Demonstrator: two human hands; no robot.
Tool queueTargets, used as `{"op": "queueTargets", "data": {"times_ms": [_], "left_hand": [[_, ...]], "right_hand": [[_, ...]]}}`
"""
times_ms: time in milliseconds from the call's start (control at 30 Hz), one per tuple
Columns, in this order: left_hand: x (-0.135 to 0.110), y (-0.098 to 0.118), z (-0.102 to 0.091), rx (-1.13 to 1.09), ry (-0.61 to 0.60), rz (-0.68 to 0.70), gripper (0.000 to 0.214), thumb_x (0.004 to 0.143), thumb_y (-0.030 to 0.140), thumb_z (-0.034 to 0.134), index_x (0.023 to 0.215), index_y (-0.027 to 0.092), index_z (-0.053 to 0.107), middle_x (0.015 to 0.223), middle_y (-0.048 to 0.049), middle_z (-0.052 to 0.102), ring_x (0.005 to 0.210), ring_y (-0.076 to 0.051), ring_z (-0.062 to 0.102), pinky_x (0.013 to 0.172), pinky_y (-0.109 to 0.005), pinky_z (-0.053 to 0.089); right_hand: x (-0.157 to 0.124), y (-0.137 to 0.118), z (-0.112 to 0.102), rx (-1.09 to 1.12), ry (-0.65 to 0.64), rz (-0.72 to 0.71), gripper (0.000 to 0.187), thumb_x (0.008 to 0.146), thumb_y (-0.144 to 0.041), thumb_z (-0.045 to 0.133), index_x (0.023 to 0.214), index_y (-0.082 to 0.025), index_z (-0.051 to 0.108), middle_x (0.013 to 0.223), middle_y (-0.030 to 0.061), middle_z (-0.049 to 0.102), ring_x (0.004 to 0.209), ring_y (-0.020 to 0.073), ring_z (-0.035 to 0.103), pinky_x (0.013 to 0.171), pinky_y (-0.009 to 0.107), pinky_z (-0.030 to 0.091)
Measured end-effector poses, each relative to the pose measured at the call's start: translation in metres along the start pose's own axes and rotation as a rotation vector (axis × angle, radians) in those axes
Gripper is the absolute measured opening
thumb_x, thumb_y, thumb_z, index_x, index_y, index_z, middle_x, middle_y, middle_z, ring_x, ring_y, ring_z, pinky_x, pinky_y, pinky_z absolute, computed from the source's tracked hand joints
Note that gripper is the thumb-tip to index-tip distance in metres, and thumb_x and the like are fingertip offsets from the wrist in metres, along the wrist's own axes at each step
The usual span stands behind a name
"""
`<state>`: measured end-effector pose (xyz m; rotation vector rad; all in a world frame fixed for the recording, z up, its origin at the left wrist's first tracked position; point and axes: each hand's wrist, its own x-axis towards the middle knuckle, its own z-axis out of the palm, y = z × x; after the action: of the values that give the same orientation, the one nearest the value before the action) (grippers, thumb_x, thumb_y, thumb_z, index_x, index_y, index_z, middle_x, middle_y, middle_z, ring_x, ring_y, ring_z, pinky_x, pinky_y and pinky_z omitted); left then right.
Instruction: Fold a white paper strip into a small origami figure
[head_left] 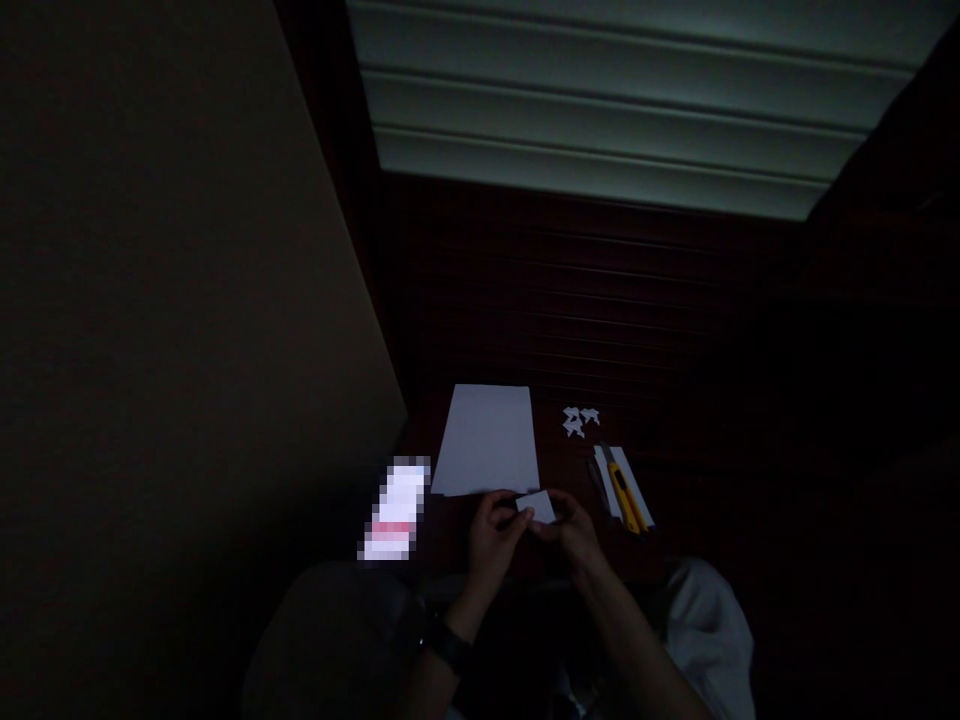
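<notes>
Between my two hands is a small piece of white paper (535, 504), held just in front of a large white sheet (489, 440). My left hand (495, 530) grips its left side, with the thumb pressed on the lower edge. On the other side, my right hand (568, 528) pinches the paper near its right edge. Whether the piece is folded is too dark to tell. To the right of my hands, a yellow utility knife (627, 498) with its blade out lies on some narrow white paper (637, 492).
Several small folded white paper pieces (574, 422) sit at the back right of the dark table (555, 460). A dark pen-like thing (598, 485) lies beside the knife. A bright blurred screen (397, 510) is at the left, near the wall (187, 300). Slatted panels (600, 100) rise behind.
</notes>
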<state>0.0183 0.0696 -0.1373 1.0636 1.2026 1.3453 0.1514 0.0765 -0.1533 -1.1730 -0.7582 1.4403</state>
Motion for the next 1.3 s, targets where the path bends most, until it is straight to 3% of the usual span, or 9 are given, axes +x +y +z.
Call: {"op": "queueTargets", "data": {"times_ms": [333,733,967,1067,1300], "left_hand": [[0.005,-0.001,0.002,0.010,-0.001,0.061,0.034,0.069,0.025,0.063,0.100,0.017,0.052,0.055,0.0055,0.051,0.052,-0.010,0.051,0.053,-0.019,0.039],[0.003,0.007,0.002,0.032,-0.001,0.074,0.044,0.066,0.021,0.065,0.109,0.017,0.057,0.052,0.0067,0.044,0.050,-0.008,0.043,0.051,-0.018,0.035],[0.005,0.004,0.001,-0.010,0.023,0.007,0.046,0.065,0.030,0.067,0.107,0.016,0.058,0.054,0.0031,0.057,0.053,-0.011,0.053,0.054,-0.020,0.040],[0.005,0.001,-0.002,-0.005,0.013,-0.025,0.047,0.066,0.033,0.066,0.109,0.016,0.057,0.061,-0.0009,0.064,0.058,-0.013,0.058,0.056,-0.021,0.042],[0.006,-0.004,-0.007,-0.005,0.000,-0.106,0.045,0.069,0.043,0.062,0.103,0.014,0.062,0.070,-0.0065,0.068,0.055,-0.014,0.058,0.046,-0.021,0.041]], "right_hand": [[-0.001,0.007,-0.002,0.004,-0.035,-0.018,0.055,0.047,-0.024,0.080,0.097,-0.018,0.057,0.062,-0.0027,0.059,0.056,0.0137,0.056,0.061,0.029,0.046],[0.001,0.003,0.001,0.059,-0.039,0.089,0.054,0.044,-0.021,0.080,0.093,-0.017,0.058,0.064,-0.0002,0.063,0.057,0.0159,0.058,0.058,0.028,0.045],[0.000,0.002,-0.003,0.003,-0.037,-0.013,0.060,0.046,-0.026,0.080,0.101,-0.018,0.057,0.060,-0.0033,0.059,0.053,0.0130,0.055,0.054,0.024,0.042],[0.000,0.000,-0.004,-0.049,-0.030,-0.048,0.054,0.050,-0.029,0.079,0.099,-0.018,0.058,0.064,-0.0024,0.059,0.055,0.0126,0.054,0.053,0.023,0.042],[0.000,-0.001,-0.006,-0.117,-0.002,-0.071,0.048,0.052,-0.033,0.077,0.093,-0.016,0.060,0.053,-0.0045,0.053,0.047,0.0104,0.048,0.048,0.022,0.037]]}}
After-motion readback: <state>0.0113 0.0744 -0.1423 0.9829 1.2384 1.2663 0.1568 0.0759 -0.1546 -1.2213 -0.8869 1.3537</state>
